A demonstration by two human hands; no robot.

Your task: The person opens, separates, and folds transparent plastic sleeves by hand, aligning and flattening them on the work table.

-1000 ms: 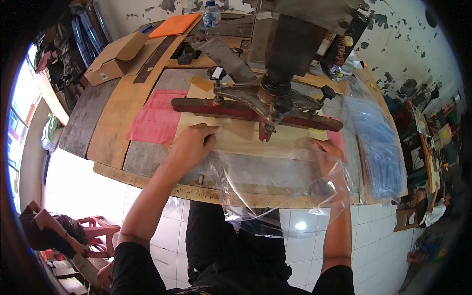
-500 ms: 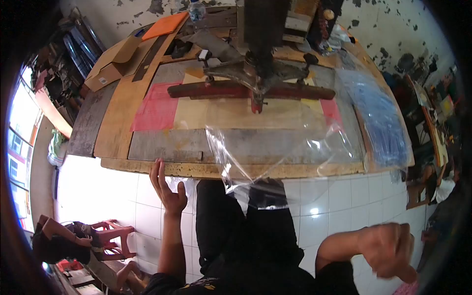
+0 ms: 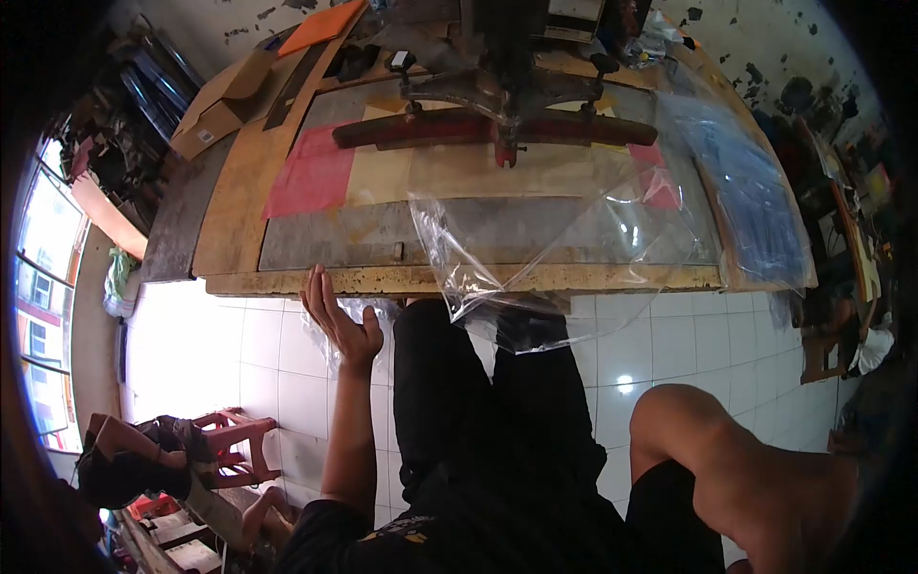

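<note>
Drawing back leaves the film [image 3: 457,263] unheld, the left hand [image 3: 341,320] open and empty, the right hand [image 3: 775,496] too unclear to tell its grip.

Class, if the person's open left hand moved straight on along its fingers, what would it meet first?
Probably the table's worn, yellowish wooden front edge, which its fingertips overlap here; depth is unclear, so the left hand might pass above.

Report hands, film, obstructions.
Left hand open by table edge. Right hand low right, grip unclear. Clear film overhangs edge, unheld. Possible obstruction: bar over pale sheet.
</note>
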